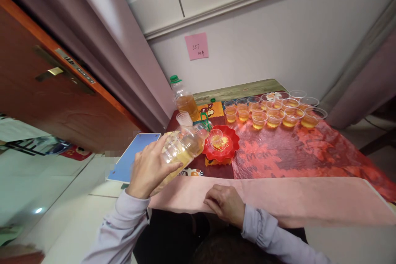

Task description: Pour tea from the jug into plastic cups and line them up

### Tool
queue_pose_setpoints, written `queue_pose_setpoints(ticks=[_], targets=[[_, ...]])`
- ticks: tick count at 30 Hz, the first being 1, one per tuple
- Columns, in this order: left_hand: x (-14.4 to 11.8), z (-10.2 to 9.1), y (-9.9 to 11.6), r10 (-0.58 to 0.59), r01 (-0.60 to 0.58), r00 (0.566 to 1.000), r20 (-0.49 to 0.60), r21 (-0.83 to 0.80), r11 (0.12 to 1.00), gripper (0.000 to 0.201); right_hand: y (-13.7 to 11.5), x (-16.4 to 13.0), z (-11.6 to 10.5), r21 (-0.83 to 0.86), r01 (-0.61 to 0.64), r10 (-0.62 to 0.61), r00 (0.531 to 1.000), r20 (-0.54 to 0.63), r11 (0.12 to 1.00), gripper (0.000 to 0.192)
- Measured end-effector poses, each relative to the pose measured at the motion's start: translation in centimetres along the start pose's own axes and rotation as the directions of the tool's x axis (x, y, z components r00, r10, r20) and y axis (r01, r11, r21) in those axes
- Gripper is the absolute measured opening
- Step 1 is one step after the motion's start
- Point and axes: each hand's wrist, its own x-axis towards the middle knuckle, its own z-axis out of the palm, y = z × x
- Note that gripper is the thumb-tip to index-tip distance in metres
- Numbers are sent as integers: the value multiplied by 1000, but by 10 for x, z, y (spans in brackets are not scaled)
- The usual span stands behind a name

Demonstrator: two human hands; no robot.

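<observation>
At the far left stands a brown door [46, 90] with a brass handle [51, 73]. Below it, near the table's left edge, lies a blue board [133, 161].

The left hand [150, 169] is wrapped around the lower body of a clear plastic bottle [182, 148], gripping it firmly. The bottle is tilted over toward the right, its neck pointing at a small plastic cup [216, 138] that sits in a red plate [230, 148]. Yellowish liquid fills the lower part of the bottle. Whether liquid is leaving the neck cannot be told.

Just behind the tilted bottle stands an empty cup [184, 119], and behind that a second bottle [185, 100], upright, with a green cap and amber liquid inside.

The right hand [225, 204] lies palm down on the pink cloth [293, 198] at the near edge of the table, fingers loosely curled, holding nothing.

Further right, on the red tablecloth [293, 152], two rows of filled cups [274, 113] stand close together near the wall. A pink note [196, 46] is stuck to the wall above them.
</observation>
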Motion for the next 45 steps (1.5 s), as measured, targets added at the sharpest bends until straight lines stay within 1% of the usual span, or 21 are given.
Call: queue_pose_setpoints(ticks=[2, 4, 8, 10, 11, 12, 13, 15, 17, 19, 20, 22, 25, 26, 28, 31, 34, 36, 39, 43, 45], targets=[[-4, 11, -7, -32, 28, 998, -48, -90, 996, 90, 0, 0, 0, -6, -1, 1, 1000, 1, 1000, 10], [-8, 22, -13, -106, 88, 990, -94, -183, 979, 91, -1, 0, 0, -8, -6, 6, 1000, 6, 1000, 9], [-18, 44, -24, -199, 123, 965, -169, -378, 918, 93, 0, 0, 0, 29, -33, 32, 999, 14, 999, 8], [-25, 59, -30, -259, 149, 945, -197, -445, 883, 90, -1, 2, -2, 77, -55, 54, 998, 18, 996, 8], [-29, 68, -34, -299, 160, 927, -226, -485, 860, 92, -1, 3, -3, 112, -69, 67, 998, 20, 991, 8], [-34, 77, -38, -364, 167, 884, -294, -529, 832, 97, -2, 4, -4, 154, -84, 82, 996, 22, 984, 8], [-38, 87, -41, -401, 169, 860, -315, -565, 808, 100, -3, 5, -6, 204, -100, 97, 995, 24, 974, 8], [-47, 104, -47, -442, 175, 829, -343, -591, 788, 102, -5, 6, -10, 316, -137, 134, 991, 30, 939, 9], [-56, 117, -51, -464, 183, 808, -364, -593, 784, 101, -7, 7, -18, 416, -172, 169, 985, 44, 893, 13], [-62, 123, -54, -469, 192, 797, -380, -578, 793, 103, -6, 10, -32, 458, -191, 199, 979, 31, 868, 18], [-64, 125, -54, -469, 199, 795, -384, -566, 800, 104, -5, 12, -42, 450, -193, 214, 977, 3, 872, 20], [-67, 126, -54, -448, 190, 793, -412, -532, 825, 105, 0, 20, -65, 378, -192, 246, 964, -99, 906, 22], [-70, 127, -53, -390, 150, 778, -492, -457, 876, 105, 12, 44, -102, 172, -218, 261, 921, -290, 961, 25], [-71, 128, -53, -374, 143, 772, -513, -434, 890, 106, 17, 54, -112, 85, -226, 242, 910, -338, 970, 26], [-73, 131, -53, -352, 136, 767, -537, -400, 906, 107, 26, 74, -124, -80, -214, 167, 906, -390, 974, 30], [-75, 133, -55, -342, 132, 767, -543, -388, 912, 110, 41, 102, -121, -275, -196, 80, 920, -383, 941, 45], [-73, 133, -57, -357, 147, 770, -529, -398, 906, 114, 52, 121, -103, -412, -266, 122, 932, -341, 871, 70], [-72, 131, -57, -373, 160, 773, -514, -411, 898, 117, 56, 130, -93, -458, -313, 173, 931, -323, 832, 79], [-72, 128, -56, -397, 179, 773, -494, -431, 884, 118, 57, 137, -86, -471, -347, 202, 921, -332, 811, 78], [-72, 126, -54, -447, 244, 758, -474, -429, 870, 118, 56, 142, -91, -477, -367, 215, 914, -343, 798, 74], [-72, 126, -54, -446, 247, 762, -469, -427, 870, 117, 57, 143, -95, -483, -376, 238, 916, -324, 790, 72]])
